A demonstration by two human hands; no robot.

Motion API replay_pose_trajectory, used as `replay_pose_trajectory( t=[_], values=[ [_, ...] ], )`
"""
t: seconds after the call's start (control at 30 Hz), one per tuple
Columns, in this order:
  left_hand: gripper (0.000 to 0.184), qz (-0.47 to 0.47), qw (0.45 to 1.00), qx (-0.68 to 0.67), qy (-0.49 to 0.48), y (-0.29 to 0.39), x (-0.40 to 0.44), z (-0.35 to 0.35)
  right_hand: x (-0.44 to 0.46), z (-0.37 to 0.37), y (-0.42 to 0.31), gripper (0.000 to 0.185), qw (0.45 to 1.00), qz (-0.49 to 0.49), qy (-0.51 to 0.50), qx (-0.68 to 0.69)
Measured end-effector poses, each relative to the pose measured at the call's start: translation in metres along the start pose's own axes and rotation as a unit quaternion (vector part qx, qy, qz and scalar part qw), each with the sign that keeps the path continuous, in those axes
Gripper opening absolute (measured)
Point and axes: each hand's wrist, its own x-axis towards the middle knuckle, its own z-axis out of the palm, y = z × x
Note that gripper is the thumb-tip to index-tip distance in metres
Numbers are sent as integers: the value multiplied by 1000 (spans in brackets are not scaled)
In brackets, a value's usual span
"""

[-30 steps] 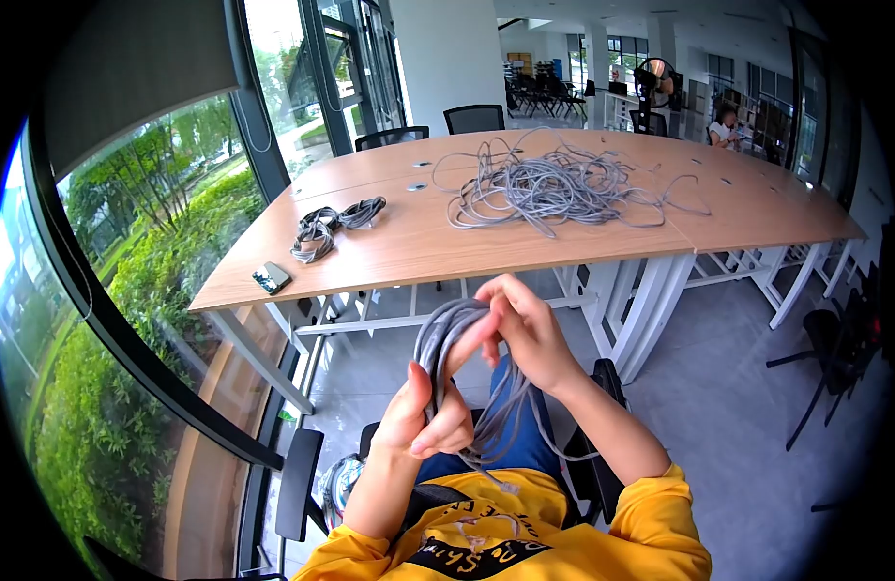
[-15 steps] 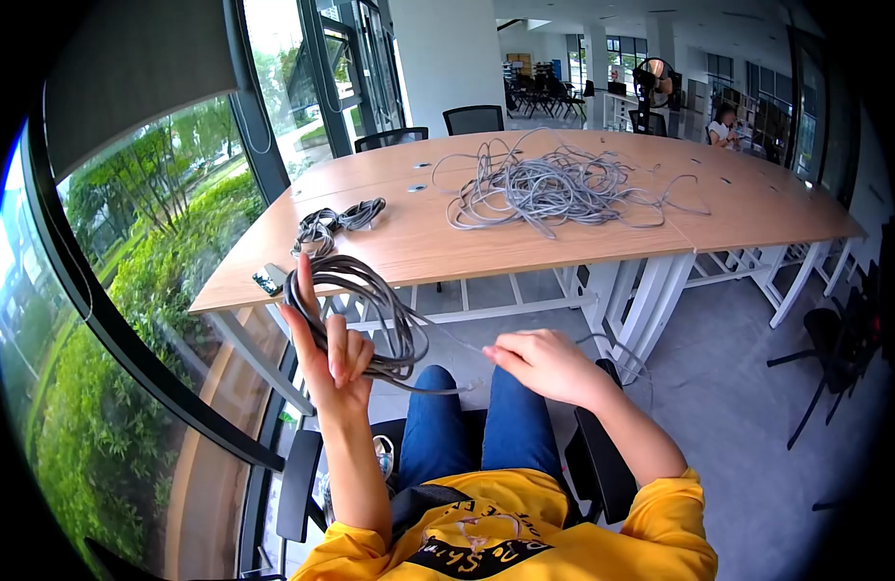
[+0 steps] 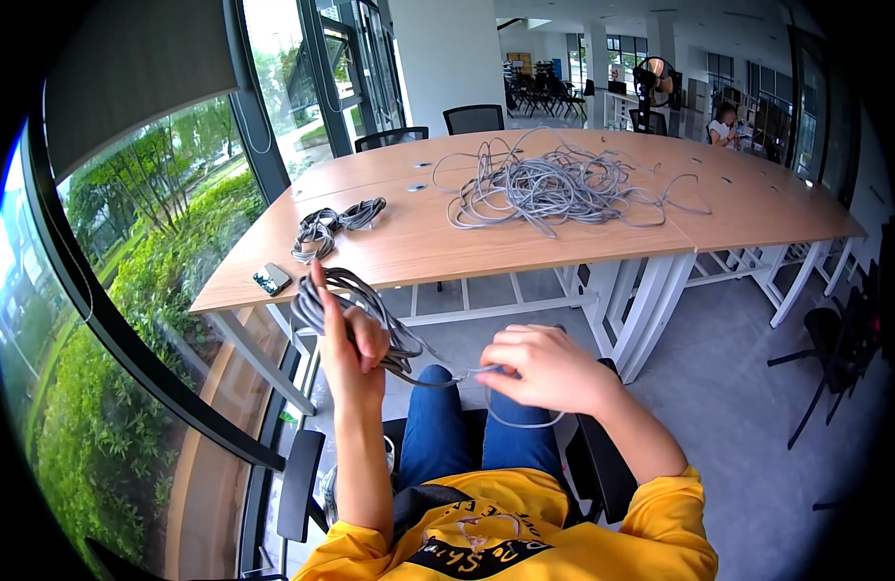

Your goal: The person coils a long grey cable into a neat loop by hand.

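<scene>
My left hand (image 3: 348,344) is closed around a coil of grey cable (image 3: 381,324), its loops hanging to the right of the fingers. My right hand (image 3: 536,366) pinches a loose length of the same cable above my knees. A small loop of that length (image 3: 521,424) droops below the right hand. Close to the right fingertips is a clear plug end (image 3: 459,379). On the table behind the hands lies a large tangled heap of grey cable (image 3: 554,184). Smaller bundled cables (image 3: 321,230) rest at the table's left.
The wooden table (image 3: 409,247) stands in front of my knees, its near edge just beyond the hands. A phone (image 3: 271,280) lies on its left corner. Chair armrests (image 3: 300,484) flank me, and a window is at left. A person (image 3: 723,126) sits far off at right.
My left fingers have closed more around the coil, and the hand has turned. The right hand's cable length now curls in a loop beneath it, where before it trailed to the right.
</scene>
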Motion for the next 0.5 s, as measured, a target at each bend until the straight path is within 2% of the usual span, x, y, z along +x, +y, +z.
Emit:
replay_pose_trajectory(
  t=[0.1,0.17,0.2,0.27,0.33,0.4,0.43,0.5],
  values=[
    [44,-42,996,72,-21,-9,-4,3,2,7,-7,10,998,-52,-11,-26],
    [50,-72,984,157,-32,-13,-8,10,5,12,-11,8,991,-114,-19,-73],
    [52,-91,975,201,-30,-14,-10,14,6,12,-13,8,991,-114,-19,-73],
    [56,-120,969,200,-75,-21,-12,15,9,13,-17,8,986,-138,13,-95],
    [57,-127,968,201,-83,-26,-11,16,11,16,-19,12,987,-107,20,-119],
    [58,-137,967,201,-79,-22,-12,21,11,13,-24,23,980,-50,36,-188],
    [58,-141,962,217,-88,-21,-13,22,11,9,-25,23,980,-50,36,-188],
    [55,-154,948,257,-109,-23,-14,19,13,1,-27,36,984,11,41,-176]
  ],
)
